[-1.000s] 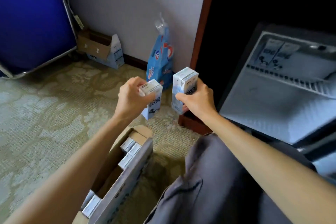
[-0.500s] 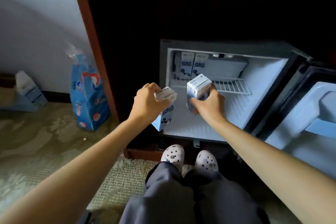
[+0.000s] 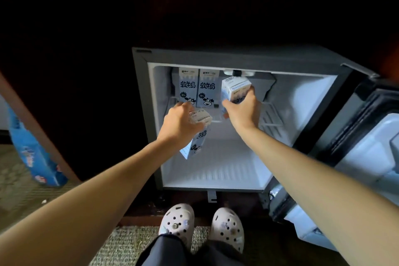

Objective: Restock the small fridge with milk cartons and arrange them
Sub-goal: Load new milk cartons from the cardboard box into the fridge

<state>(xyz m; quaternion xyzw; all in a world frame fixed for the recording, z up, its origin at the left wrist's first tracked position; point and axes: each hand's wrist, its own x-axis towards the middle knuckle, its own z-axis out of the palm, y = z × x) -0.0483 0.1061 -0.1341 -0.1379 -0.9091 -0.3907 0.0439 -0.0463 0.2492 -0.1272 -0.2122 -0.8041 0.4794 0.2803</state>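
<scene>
Cartons (image 3: 187, 88) pale blue, cartoon cows

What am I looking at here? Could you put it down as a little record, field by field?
Fridge: fridge open, door swung right
Shelf: shelf holds two shelf cartons, upright, back left
Left hand: left hand grips tilted carton, below shelf level
Right hand: right hand holds raised carton at shelf height, right of the two
Floor: blue bag, far left

"软牛奶" on shelf carton (image 3: 187, 89), neighbouring carton (image 3: 206, 90)
</scene>
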